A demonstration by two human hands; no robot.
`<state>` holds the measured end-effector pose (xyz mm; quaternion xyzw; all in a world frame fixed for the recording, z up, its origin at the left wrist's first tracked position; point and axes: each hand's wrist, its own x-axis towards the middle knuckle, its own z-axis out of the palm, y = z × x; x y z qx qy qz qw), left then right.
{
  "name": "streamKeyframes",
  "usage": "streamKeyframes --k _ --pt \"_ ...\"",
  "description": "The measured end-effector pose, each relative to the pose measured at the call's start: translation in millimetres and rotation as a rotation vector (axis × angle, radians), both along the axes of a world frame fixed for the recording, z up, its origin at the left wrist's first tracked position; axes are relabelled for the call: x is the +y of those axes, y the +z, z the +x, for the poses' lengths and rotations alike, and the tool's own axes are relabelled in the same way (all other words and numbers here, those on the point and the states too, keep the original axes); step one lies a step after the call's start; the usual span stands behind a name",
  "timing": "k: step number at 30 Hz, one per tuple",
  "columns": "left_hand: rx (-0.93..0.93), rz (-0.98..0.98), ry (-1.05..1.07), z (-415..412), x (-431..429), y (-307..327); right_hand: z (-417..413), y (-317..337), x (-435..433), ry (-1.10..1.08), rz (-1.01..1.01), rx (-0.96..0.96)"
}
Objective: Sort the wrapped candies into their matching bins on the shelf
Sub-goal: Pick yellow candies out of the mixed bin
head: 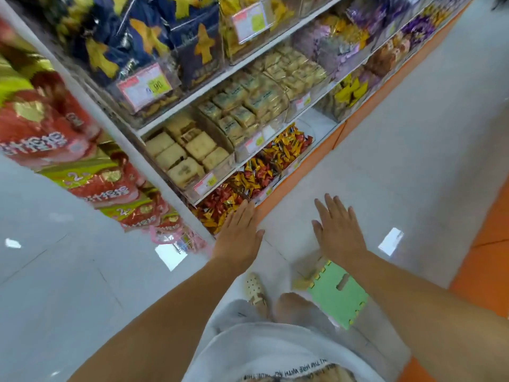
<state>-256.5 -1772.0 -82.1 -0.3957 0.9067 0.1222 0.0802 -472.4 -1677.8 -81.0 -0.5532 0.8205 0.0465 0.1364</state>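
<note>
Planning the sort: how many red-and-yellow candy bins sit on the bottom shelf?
3 candy bins: nearest by the left hand, middle, farthest; others may be hidden.

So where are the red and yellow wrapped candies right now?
The wrapped candies fill the bottom-shelf bins, centre of the head view, above the orange base, below the pale biscuit packs, just beyond the left hand.

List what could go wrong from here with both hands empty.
1. Red and yellow candies lie mixed along the bottom shelf, so a missort seems likely.
2. The left hand, open beside them, could knock some out.
3. The green stool by the feet may trip a step.
</note>
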Motion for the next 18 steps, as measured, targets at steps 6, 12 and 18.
streamKeyframes --k 6,12,18 --pt "-0.02 0.065 0.035 -33 -43 -7 -32 14 -69 0.09 0.045 0.013" --pt "-0.066 0.024 0.053 -61 -89 -10 -77 12 -153 0.301 0.081 0.045" --pt "-0.011 0.032 0.443 -113 -118 -38 -146 -14 -237 0.594 0.168 0.063"
